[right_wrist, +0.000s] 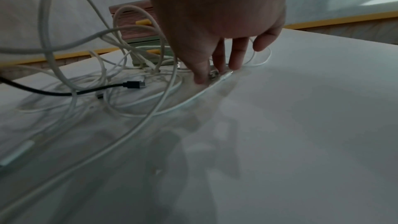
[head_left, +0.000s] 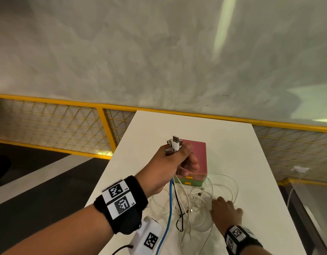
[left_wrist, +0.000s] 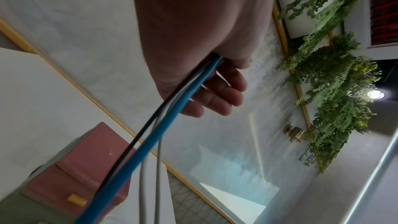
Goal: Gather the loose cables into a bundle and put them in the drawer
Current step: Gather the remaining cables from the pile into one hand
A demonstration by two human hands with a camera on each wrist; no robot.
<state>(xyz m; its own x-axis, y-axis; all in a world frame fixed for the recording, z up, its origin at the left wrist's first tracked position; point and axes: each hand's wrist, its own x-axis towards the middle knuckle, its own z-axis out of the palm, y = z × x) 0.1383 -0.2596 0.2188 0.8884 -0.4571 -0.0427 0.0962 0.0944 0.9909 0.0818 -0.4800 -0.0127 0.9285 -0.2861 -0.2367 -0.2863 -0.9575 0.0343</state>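
My left hand (head_left: 184,153) is raised in front of the pink-and-green drawer box (head_left: 199,150) and grips several cable plugs (head_left: 174,144) in a fist. From the fist a blue cable (head_left: 169,208), a black one and white ones hang to the table. In the left wrist view the blue cable (left_wrist: 150,142) runs out of the left hand (left_wrist: 215,91) past the drawer box (left_wrist: 81,168). Loose white cables (head_left: 223,184) lie tangled before the box. My right hand (right_wrist: 215,72) reaches down and pinches a white cable's plug (right_wrist: 224,76) on the table; the right hand (head_left: 221,207) covers it in the head view.
The white table (head_left: 254,181) is narrow, with edges on both sides. A black plug (right_wrist: 133,84) lies in the tangle. A white tagged block (head_left: 149,238) sits at the near edge. A yellow mesh railing (head_left: 103,129) stands behind, and a wall charger (head_left: 299,170) is to the right.
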